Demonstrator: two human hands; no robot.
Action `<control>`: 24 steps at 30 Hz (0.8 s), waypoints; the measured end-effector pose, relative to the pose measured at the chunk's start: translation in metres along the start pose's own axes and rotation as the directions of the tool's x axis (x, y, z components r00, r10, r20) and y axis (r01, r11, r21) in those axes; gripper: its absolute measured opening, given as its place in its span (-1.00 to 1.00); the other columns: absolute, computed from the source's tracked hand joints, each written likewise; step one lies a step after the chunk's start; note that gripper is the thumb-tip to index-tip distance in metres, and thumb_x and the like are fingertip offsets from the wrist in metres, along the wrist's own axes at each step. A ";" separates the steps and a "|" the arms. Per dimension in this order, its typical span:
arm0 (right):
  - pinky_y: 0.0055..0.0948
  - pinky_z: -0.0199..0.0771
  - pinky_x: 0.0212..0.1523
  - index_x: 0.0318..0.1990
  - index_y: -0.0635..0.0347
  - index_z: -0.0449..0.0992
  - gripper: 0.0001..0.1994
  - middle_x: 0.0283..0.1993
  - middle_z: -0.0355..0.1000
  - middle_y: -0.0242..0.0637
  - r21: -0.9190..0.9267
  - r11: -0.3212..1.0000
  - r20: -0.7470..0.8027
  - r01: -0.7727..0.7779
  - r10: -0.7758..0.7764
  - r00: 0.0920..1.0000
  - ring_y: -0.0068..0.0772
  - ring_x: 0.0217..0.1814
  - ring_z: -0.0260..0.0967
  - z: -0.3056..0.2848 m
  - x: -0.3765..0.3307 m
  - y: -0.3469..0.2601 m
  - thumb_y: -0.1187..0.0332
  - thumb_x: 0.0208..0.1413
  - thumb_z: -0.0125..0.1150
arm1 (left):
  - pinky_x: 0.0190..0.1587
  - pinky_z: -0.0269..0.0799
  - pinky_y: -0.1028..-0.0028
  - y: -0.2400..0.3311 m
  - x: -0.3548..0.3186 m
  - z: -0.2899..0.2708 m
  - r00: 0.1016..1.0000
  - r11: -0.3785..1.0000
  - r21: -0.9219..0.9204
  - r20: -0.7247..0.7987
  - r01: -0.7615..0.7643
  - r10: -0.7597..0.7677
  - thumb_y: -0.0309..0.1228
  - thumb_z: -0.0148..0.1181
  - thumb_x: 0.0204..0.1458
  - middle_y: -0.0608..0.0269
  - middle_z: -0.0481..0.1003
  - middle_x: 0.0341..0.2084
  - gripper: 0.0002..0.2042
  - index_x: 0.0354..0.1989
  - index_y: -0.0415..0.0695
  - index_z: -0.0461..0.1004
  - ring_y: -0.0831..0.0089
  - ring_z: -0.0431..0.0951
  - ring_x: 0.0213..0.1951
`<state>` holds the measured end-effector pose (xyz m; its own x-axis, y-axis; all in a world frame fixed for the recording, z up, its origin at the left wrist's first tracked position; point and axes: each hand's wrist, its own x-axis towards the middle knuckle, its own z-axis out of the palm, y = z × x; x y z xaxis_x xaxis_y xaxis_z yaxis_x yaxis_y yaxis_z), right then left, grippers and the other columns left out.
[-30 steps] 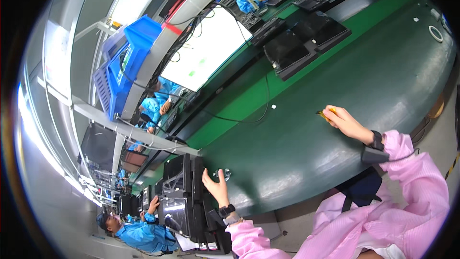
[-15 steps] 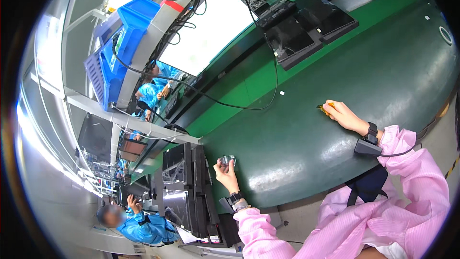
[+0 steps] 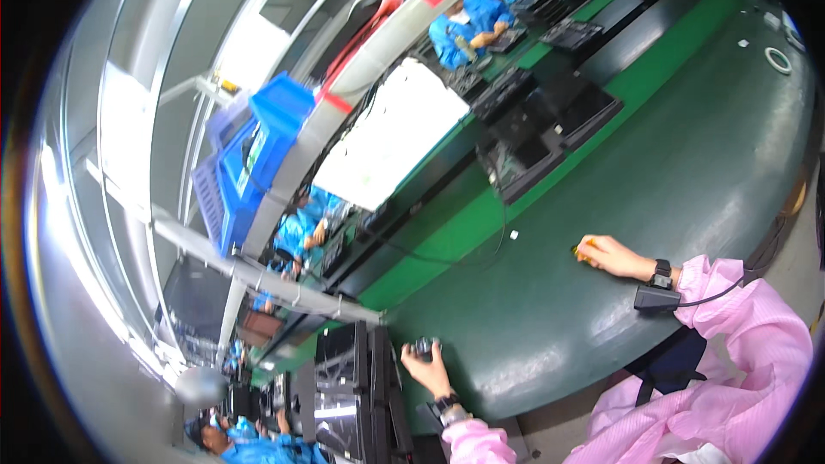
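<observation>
Left hand: the left hand (image 3: 427, 369) is raised at the near edge of the dark green curved worktable (image 3: 687, 180), fingers curled around a small dark round part (image 3: 423, 345)
Right hand: the right hand (image 3: 608, 254) rests on the table, fingers pinched narrow on a small yellow piece (image 3: 578, 250)
Beside left hand: stack of upright black flat panels (image 3: 352, 391), just beside
Wrist: black wrist unit with cable (image 3: 656, 296)
Far side: people in blue coats (image 3: 468, 21) at black trays
</observation>
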<state>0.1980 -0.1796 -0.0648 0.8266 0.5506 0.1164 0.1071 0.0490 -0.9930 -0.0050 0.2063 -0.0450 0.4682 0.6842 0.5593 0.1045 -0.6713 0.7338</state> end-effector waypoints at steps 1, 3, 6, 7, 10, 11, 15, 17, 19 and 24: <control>-0.59 0.32 -0.39 -0.29 0.27 0.43 -0.68 -0.38 0.44 -0.41 0.007 1.000 0.015 -0.017 0.016 1.000 -0.65 -0.47 0.24 -0.002 0.004 0.003 0.17 0.25 -0.10 | 0.01 0.36 0.28 0.015 -0.001 0.004 0.993 0.991 0.093 -0.052 -0.099 0.104 -0.47 0.34 -0.11 -0.07 0.36 -0.08 -0.48 0.01 -0.37 0.25 0.17 0.44 -0.10; -0.62 0.31 -0.40 -0.27 0.26 0.43 -0.69 -0.32 0.45 -0.42 0.098 0.995 0.012 0.009 -0.010 1.000 -0.68 -0.44 0.23 -0.005 0.016 0.007 0.17 0.24 -0.10 | 0.05 0.30 0.24 0.054 -0.005 0.020 0.981 0.972 0.200 -0.123 -0.123 0.149 -0.44 0.27 -0.05 -0.04 0.36 -0.10 -0.53 0.01 -0.36 0.25 0.09 0.41 -0.08; -0.64 0.28 -0.42 -0.27 0.23 0.45 -0.72 -0.30 0.44 -0.46 0.226 0.974 0.000 -0.022 0.023 1.000 -0.72 -0.45 0.19 -0.008 0.029 0.008 0.19 0.23 -0.08 | -0.08 0.35 0.34 0.117 -0.017 0.067 0.873 0.852 0.264 -0.063 -0.453 0.483 -0.48 0.16 0.03 0.05 0.43 -0.19 -0.76 -0.16 -0.32 0.37 0.23 0.43 -0.14; -0.66 0.24 -0.45 -0.28 0.21 0.45 -0.73 -0.32 0.42 -0.50 0.199 0.980 -0.006 0.010 -0.009 1.000 -0.73 -0.45 0.16 -0.009 0.031 0.007 0.21 0.23 -0.07 | -0.13 0.36 0.38 0.134 -0.021 0.088 0.877 0.869 0.137 -0.006 -0.475 0.481 -0.48 0.15 0.03 0.09 0.47 -0.26 -0.82 -0.23 -0.31 0.41 0.28 0.46 -0.20; -0.67 0.19 -0.46 -0.29 0.18 0.48 -0.73 -0.40 0.38 -0.53 0.204 0.979 0.022 0.018 -0.024 0.999 -0.74 -0.46 0.15 -0.012 0.031 0.000 0.17 0.23 -0.03 | -0.29 0.40 0.52 0.176 -0.041 0.155 0.917 0.953 -0.229 0.301 -0.198 0.263 -0.37 0.09 0.12 0.17 0.55 -0.39 -0.78 -0.27 -0.30 0.53 0.54 0.51 -0.37; -0.64 0.25 -0.39 -0.25 0.22 0.50 -0.72 -0.39 0.40 -0.51 0.162 0.986 0.035 0.033 -0.040 0.999 -0.71 -0.40 0.22 -0.013 0.029 -0.002 0.17 0.21 0.02 | -0.25 0.41 0.52 0.186 -0.050 0.176 0.875 0.964 -0.264 0.460 -0.026 0.150 -0.31 0.03 0.17 0.16 0.56 -0.31 -0.72 -0.19 -0.30 0.52 0.54 0.51 -0.32; -0.59 0.29 -0.22 -0.21 0.28 0.53 -0.72 -0.33 0.46 -0.43 0.155 0.986 0.008 0.056 -0.057 0.998 -0.66 -0.27 0.31 -0.023 0.025 -0.006 0.21 0.18 0.10 | -0.30 0.40 0.59 0.204 -0.084 0.229 0.772 0.798 -0.466 0.635 0.382 0.001 -0.34 0.09 0.15 0.17 0.54 -0.31 -0.74 -0.12 -0.29 0.47 0.55 0.52 -0.29; -0.58 0.32 -0.20 -0.22 0.30 0.54 -0.73 -0.32 0.48 -0.39 0.109 0.991 -0.010 0.072 -0.071 0.997 -0.64 -0.27 0.34 -0.028 0.027 -0.005 0.23 0.17 0.10 | -0.28 0.40 0.60 0.203 -0.088 0.238 0.783 0.729 -0.515 0.620 0.450 -0.046 -0.38 0.13 0.12 0.16 0.54 -0.31 -0.73 -0.08 -0.29 0.44 0.54 0.52 -0.29; -0.57 0.36 -0.17 -0.25 0.33 0.55 -0.74 -0.35 0.51 -0.34 0.118 0.993 0.016 0.012 -0.014 1.000 -0.61 -0.28 0.37 -0.025 0.027 -0.006 0.27 0.16 0.11 | -0.24 0.42 0.59 0.196 -0.084 0.232 0.798 0.655 -0.594 0.602 0.468 -0.024 -0.48 0.21 0.04 0.15 0.52 -0.32 -0.66 -0.01 -0.30 0.36 0.53 0.52 -0.28; -0.63 0.29 -0.37 -0.38 0.30 0.54 -0.76 -0.49 0.44 -0.45 -0.059 0.998 0.018 -0.029 0.030 0.999 -0.73 -0.40 0.30 -0.020 0.027 -0.011 0.26 0.09 0.20 | -0.23 0.44 0.60 0.186 -0.080 0.231 0.772 0.694 -0.535 0.634 0.483 -0.049 -0.53 0.25 -0.01 0.22 0.51 -0.36 -0.66 -0.03 -0.29 0.39 0.56 0.51 -0.34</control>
<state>0.2297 -0.1817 -0.0508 0.8193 0.5669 0.0859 0.1156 -0.0166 -0.9932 0.1792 -0.0392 -0.0427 0.9123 0.3805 0.1515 -0.1708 0.0172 0.9852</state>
